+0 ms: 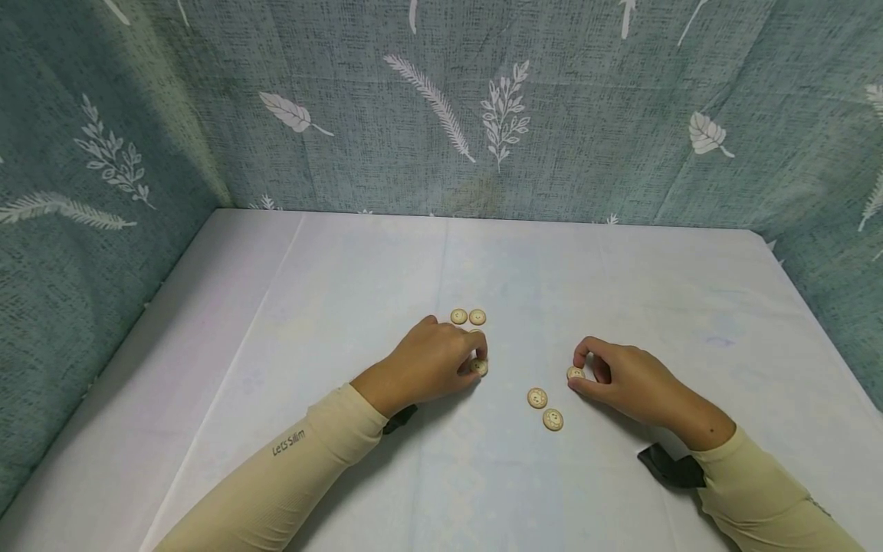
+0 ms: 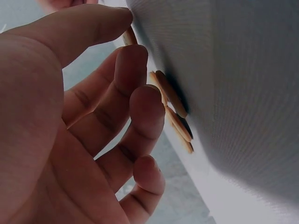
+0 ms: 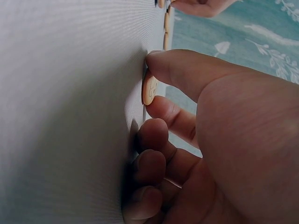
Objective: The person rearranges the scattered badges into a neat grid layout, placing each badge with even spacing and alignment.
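Note:
In the head view my left hand (image 1: 434,359) pinches a round wooden button (image 1: 480,368) between thumb and forefinger, low over the table. Its other fingers are bent beside more buttons; the left wrist view shows several of these buttons (image 2: 172,93) lying close together, some partly hidden. To the right, my right hand (image 1: 631,379) has thumb and forefinger on opposite edges of another wooden button (image 1: 576,372). In the right wrist view that button (image 3: 149,88) is against the white cloth, its patterned face visible.
Two buttons (image 1: 477,317) lie side by side just beyond my left hand. Between the hands are an upper loose button (image 1: 536,397) and a lower one (image 1: 553,419). White cloth covers the table (image 1: 345,261); a green leaf-patterned curtain (image 1: 586,115) stands behind it.

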A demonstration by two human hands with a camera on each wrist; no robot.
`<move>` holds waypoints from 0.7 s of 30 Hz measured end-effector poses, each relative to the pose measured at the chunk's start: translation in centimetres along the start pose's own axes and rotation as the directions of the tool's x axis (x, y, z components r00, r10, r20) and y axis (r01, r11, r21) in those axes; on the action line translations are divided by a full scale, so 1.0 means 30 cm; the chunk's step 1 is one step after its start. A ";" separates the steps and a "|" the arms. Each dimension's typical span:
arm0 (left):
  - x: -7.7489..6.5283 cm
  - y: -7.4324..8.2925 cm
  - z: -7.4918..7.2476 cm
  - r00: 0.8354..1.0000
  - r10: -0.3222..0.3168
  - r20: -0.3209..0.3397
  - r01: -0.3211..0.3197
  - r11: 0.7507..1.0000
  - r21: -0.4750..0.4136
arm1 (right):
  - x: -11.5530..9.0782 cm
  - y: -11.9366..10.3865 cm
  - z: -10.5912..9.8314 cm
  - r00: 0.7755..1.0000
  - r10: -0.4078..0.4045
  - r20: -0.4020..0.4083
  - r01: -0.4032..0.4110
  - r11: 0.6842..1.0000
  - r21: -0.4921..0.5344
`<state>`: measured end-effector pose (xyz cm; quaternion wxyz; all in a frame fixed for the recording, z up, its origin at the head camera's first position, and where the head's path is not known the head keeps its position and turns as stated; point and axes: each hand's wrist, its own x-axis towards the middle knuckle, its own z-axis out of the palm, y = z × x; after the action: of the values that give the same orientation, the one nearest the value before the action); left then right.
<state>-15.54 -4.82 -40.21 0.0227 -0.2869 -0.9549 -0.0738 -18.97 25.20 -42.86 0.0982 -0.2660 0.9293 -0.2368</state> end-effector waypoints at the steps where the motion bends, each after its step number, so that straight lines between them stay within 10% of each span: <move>1: 0.000 0.000 0.001 1.000 0.001 0.000 -0.001 1.000 0.001 | 0.000 0.001 0.000 1.000 -0.001 0.000 0.001 1.000 0.000; 21: 0.003 -0.001 0.007 1.000 -0.022 0.008 0.023 1.000 -0.007 | 0.000 0.001 0.001 1.000 -0.011 -0.007 0.011 1.000 -0.005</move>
<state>-15.63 -4.78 -40.41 0.0172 -0.2765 -0.9578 -0.0763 -18.98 25.21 -42.89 0.0927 -0.2705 0.9288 -0.2358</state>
